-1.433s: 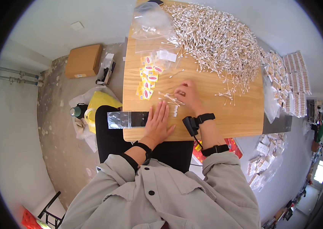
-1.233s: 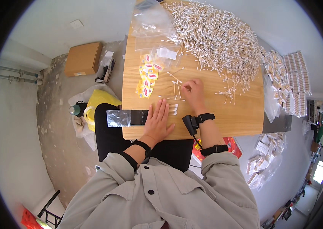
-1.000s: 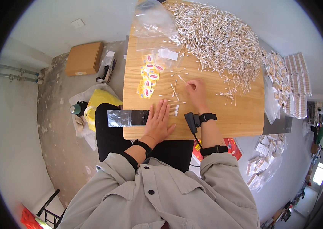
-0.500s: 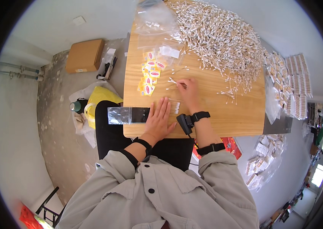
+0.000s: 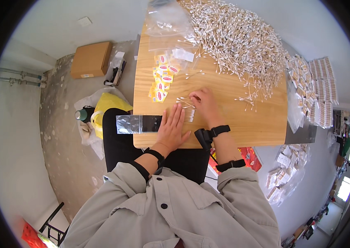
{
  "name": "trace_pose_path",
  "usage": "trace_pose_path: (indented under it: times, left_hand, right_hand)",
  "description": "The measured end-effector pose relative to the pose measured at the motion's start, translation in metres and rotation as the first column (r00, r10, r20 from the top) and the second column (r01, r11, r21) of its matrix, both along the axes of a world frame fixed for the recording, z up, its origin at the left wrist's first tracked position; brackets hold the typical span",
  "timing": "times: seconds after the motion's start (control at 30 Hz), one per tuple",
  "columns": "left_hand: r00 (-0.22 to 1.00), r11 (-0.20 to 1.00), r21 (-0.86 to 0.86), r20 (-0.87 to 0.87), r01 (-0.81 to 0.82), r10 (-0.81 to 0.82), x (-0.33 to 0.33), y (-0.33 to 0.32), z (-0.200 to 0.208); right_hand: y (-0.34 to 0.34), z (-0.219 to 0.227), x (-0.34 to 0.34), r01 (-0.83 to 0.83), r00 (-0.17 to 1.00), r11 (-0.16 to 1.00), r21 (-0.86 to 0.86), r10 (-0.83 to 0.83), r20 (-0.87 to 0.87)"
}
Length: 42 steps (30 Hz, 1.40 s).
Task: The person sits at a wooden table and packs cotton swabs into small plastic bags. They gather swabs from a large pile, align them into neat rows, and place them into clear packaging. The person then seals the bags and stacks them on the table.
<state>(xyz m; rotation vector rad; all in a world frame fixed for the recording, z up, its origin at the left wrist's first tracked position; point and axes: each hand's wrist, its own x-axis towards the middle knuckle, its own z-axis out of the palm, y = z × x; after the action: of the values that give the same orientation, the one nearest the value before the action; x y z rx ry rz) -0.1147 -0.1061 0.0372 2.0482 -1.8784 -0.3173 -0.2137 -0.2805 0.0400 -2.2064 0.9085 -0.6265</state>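
My left hand (image 5: 171,129) lies flat on the wooden table (image 5: 249,124), fingers stretched out together. Its fingertips reach over one end of a neat row of cotton swabs (image 5: 189,115), so part of the row is hidden. Just beyond that row, my right hand (image 5: 206,105) pinches a few cotton swabs (image 5: 181,100), whose white tips point to the left. Beside the left hand is a clear plastic bag with a dark part (image 5: 129,125), sticking out past the table's left edge. Two or so stray swabs (image 5: 195,74) lie farther off.
A big heap of cotton swabs (image 5: 237,41) covers the table's far right. Yellow-and-white labels (image 5: 160,84) and clear bags (image 5: 166,20) lie on the left side. Packed swab bundles (image 5: 322,93) are stacked at the right. A cardboard box (image 5: 91,60) and yellow bag (image 5: 111,105) stand on the floor.
My right hand has shifted slightly nearer, bringing the pinched swabs down toward the row, and its wrist has turned a little. My left hand stays in place.
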Motion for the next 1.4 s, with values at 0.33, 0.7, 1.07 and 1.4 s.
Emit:
trace_pose_path:
  times: [0.33, 0.7, 1.07, 1.4]
  left_hand:
    - [1.000, 1.000, 0.017, 0.010, 0.002, -0.002, 0.000, 0.000, 0.001]
    - [1.000, 1.000, 0.005, 0.001, 0.002, -0.002, 0.000, 0.000, 0.001]
    - [0.999, 1.000, -0.024, -0.050, -0.011, 0.009, 0.005, -0.004, 0.011]
    - [0.999, 0.998, 0.052, 0.041, -0.021, 0.019, 0.011, -0.013, 0.002]
  right_hand:
    - [0.003, 0.001, -0.012, -0.118, 0.993, 0.991, 0.059, 0.117, 0.015]
    - [0.001, -0.005, -0.010, -0.045, 0.998, 0.993, 0.111, 0.041, 0.043]
    - [0.022, -0.010, -0.030, 0.041, 0.997, 0.997, 0.072, -0.046, 0.070]
    - [0.009, -0.005, -0.019, 0.044, 0.999, 0.999, -0.022, -0.044, 0.031]
